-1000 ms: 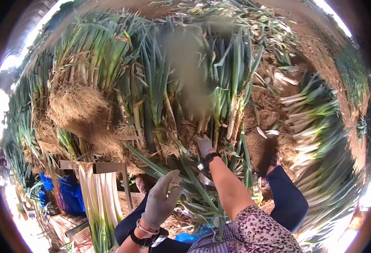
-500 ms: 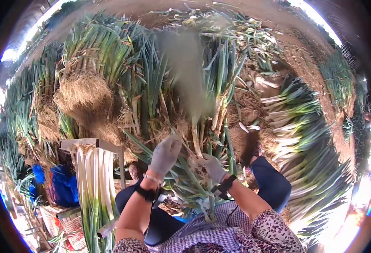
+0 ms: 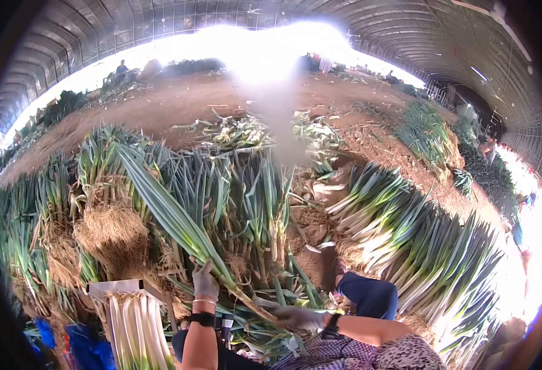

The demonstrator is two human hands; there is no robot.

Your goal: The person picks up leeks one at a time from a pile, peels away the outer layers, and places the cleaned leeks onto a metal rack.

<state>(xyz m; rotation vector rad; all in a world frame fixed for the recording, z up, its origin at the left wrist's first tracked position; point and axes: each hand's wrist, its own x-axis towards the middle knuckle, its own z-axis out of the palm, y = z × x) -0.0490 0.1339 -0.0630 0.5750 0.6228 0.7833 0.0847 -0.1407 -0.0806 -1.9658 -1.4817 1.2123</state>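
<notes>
A long leek (image 3: 191,237) slants across in front of me, green leaves up to the left and pale root end down to the right. My left hand (image 3: 206,283), in a light grey glove, is closed round the stalk near its middle. My right hand (image 3: 301,318), gloved too, is closed at the root end, with a narrow greyish shape pointing from it along the stalk. Under both hands lie loose leek leaves (image 3: 255,330). To the left, trimmed white leeks (image 3: 138,324) stand side by side in a metal frame (image 3: 117,286).
Untrimmed leeks (image 3: 252,209) are stacked ahead, with a root-heavy bundle (image 3: 112,231) at the left. Cleaned leeks (image 3: 400,253) lie in a long row at the right. Leaf scraps (image 3: 237,132) lie on the dirt floor (image 3: 184,102) beyond. Blue bags (image 3: 89,348) sit at lower left.
My view has tilted up, showing the tunnel roof and far ground. A leek has come up between my hands, leaves swung to the upper left. The left hand now grips its stalk.
</notes>
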